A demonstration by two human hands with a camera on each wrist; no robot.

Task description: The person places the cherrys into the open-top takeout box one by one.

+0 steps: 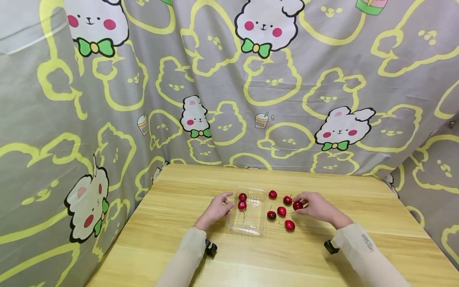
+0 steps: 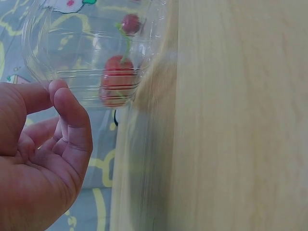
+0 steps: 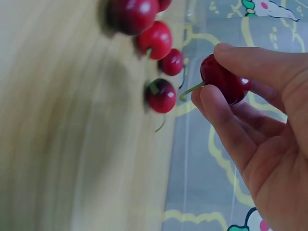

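Head view: two cherries (image 1: pixel 242 197) inside clear plastic box (image 1: pixel 255 215).

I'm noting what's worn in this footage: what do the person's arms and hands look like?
Pale beige sleeves reach both wrists, the right sleeve marked with grey lettering. A black device shows at each wrist. Left hand and right hand are ungloved.

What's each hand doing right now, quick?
Left hand: pinching the edge of the clear plastic box.
Right hand: holding one cherry between thumb and fingers.
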